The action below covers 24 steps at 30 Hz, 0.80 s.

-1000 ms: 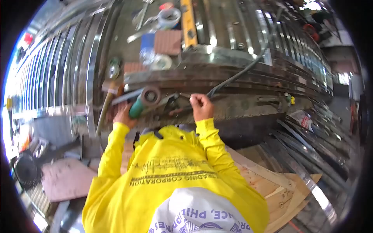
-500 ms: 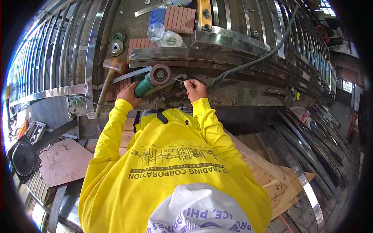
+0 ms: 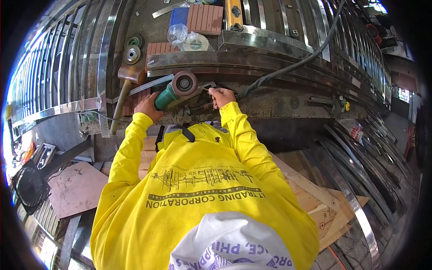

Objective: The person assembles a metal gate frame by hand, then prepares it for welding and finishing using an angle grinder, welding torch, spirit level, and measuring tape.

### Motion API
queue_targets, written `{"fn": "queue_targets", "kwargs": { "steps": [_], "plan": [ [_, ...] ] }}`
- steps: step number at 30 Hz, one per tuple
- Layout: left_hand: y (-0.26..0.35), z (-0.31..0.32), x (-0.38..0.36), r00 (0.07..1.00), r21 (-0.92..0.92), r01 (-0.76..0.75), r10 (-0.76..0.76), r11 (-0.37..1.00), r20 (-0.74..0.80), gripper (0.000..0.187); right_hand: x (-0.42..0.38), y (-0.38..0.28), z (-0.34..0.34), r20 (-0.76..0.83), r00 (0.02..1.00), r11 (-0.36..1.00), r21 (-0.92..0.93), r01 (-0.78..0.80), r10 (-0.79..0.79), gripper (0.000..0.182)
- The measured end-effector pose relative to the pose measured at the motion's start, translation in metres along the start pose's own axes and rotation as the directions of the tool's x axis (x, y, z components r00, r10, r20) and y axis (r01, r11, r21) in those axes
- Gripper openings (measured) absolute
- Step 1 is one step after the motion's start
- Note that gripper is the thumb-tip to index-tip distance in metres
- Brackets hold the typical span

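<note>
My left hand [image 3: 149, 107] is closed around the green body of an angle grinder [image 3: 167, 98], whose round brown disc [image 3: 185, 83] faces up. To the right of the disc, my right hand [image 3: 222, 97] is closed in a pinch. A small thin piece sticks out from its fingertips toward the disc, too small to name. A narrow gap shows between the pinched fingers and the disc's edge. A wooden mallet [image 3: 127, 81] lies to the left of the grinder, with its handle pointing toward me.
Long metal bars [image 3: 243, 67] lie across the bench beyond my hands. A thick dark cable [image 3: 288, 69] runs over them. Metal grilles stand on both sides. A yellow level [image 3: 234, 14], reddish tiles [image 3: 204, 19] and a wire wheel [image 3: 131, 55] lie farther back.
My right hand has come slightly left, nearer the grinder's disc. My left hand keeps its hold on the grinder. The whole view has shifted a little.
</note>
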<state>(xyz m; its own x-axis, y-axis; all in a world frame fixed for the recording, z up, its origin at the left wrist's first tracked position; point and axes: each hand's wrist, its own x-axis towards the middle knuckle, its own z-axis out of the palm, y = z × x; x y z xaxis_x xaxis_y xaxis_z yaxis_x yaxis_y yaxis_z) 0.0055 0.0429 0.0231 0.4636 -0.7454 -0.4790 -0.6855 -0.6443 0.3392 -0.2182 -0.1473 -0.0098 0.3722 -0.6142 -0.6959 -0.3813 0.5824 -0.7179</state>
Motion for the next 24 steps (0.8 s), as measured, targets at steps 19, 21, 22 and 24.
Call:
{"fn": "queue_targets", "kwargs": {
  "steps": [19,21,22,24],
  "plan": [
    [-0.0007,0.0029,0.0010,1.000,0.015,-0.009,0.009,1.000,-0.022,0.071,0.0061,-0.0068,-0.0040,0.058,0.996,0.996,-0.061,-0.070,0.073,0.025],
    [-0.0023,0.0038,0.0021,1.000,0.013,-0.016,0.016,1.000,-0.021,0.072,0.0056,-0.0091,-0.0031,0.045,0.996,0.995,-0.077,-0.068,0.072,0.025],
    [-0.0016,0.0031,0.0020,1.000,0.014,-0.010,0.011,1.000,-0.018,0.072,0.0062,-0.0091,-0.0032,0.038,0.997,0.995,-0.081,-0.058,0.061,0.027],
    [0.0012,0.0011,0.0005,1.000,0.018,0.001,-0.001,1.000,-0.011,0.072,0.0065,-0.0090,-0.0035,0.024,0.999,0.995,-0.089,-0.038,0.041,0.031]
  ]
}}
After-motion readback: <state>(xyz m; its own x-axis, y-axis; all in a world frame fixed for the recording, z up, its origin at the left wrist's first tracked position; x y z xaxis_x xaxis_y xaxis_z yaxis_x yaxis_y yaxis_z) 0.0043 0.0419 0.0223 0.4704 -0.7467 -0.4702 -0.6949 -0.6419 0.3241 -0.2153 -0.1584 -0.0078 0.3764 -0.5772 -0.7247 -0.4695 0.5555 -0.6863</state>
